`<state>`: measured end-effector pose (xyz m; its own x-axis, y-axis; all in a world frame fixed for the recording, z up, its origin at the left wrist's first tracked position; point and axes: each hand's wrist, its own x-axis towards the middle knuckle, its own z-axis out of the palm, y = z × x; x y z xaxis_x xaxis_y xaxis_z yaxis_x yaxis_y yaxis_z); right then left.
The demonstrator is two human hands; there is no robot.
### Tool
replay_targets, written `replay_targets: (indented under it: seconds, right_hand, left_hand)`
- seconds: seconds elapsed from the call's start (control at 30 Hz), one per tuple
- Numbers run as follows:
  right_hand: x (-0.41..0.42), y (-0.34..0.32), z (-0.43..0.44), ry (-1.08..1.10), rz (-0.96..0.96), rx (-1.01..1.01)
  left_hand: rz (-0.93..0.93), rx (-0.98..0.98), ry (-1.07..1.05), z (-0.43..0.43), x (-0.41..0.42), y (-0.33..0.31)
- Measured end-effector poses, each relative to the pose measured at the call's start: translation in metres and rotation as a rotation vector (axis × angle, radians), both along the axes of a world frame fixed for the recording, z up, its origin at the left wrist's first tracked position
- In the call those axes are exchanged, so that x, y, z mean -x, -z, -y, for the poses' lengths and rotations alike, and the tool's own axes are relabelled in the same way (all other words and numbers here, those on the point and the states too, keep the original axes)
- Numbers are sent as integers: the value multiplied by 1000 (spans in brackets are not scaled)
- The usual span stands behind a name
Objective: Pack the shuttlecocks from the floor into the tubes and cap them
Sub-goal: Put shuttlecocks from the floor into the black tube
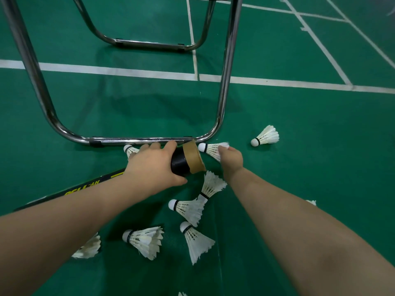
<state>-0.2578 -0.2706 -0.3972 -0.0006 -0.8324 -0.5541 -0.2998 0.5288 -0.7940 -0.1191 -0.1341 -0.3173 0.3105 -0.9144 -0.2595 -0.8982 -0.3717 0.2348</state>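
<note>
Black tube (181, 165), part-hidden by forearm (64, 208) | left hand (149, 165) fingers wrap it | right hand (232, 160) fingers pinch shuttlecock (210, 148)

One wide head-worn view
We look forward and down, near the green white-lined court floor (299, 124), chrome tubular chair frame (225, 82) ahead.

The only writing stands on the black tube (85, 188): one line of slanted yellow capitals printed along its side, seen upside down from the head camera. The left hand (151, 165) and its forearm cover part of the line. The letters that show are too blurred to read for certain. Short yellow bars are printed next to them.
</note>
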Motion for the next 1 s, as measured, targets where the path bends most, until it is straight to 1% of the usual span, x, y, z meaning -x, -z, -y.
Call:
replay_targets:
  seconds: [0.1,0.2,0.3,0.33,0.4,0.47,0.5,0.57,0.73,0.8,0.9,0.93,1.0]
  right_hand:
    - [5,-19,-5,57,91,70]
    - [7,-52,-14,11,143,175]
    - [10,-83,-28,-214,211,361]
    - [11,-89,-34,-294,198,407]
    - [13,-98,-45,-438,109,460]
    - [16,-105,-55,-592,50,479]
    - [18,-111,-61,-654,50,452]
    - [19,-117,-70,-736,72,327]
    - [17,-127,-72,-788,96,127]
    - [17,-135,-72,-837,107,92]
    - [17,-145,-79,-957,128,133]
    - [15,-148,-84,-1034,117,138]
    - [11,-151,-95,-1188,108,89]
  left_hand:
    - [-48,39,-51,0,-2,-1]
    - [-65,105,-52,-3,0,-1]
    - [-55,148,-54,-11,2,-4]
    - [-51,162,-52,-14,2,-5]
    - [-44,178,-42,-21,2,-8]
    - [-40,185,-28,-29,3,-9]
    - [-37,190,-21,-32,3,-10]
    - [-31,201,-13,-37,4,-12]
    - [-78,192,-5,-46,-4,-19]
    - [-107,207,-6,-50,-8,-24]
    - [-102,221,20,-57,-9,-30]
    - [-92,230,32,-60,-9,-33]
    - [-67,252,59,-64,-7,-38]
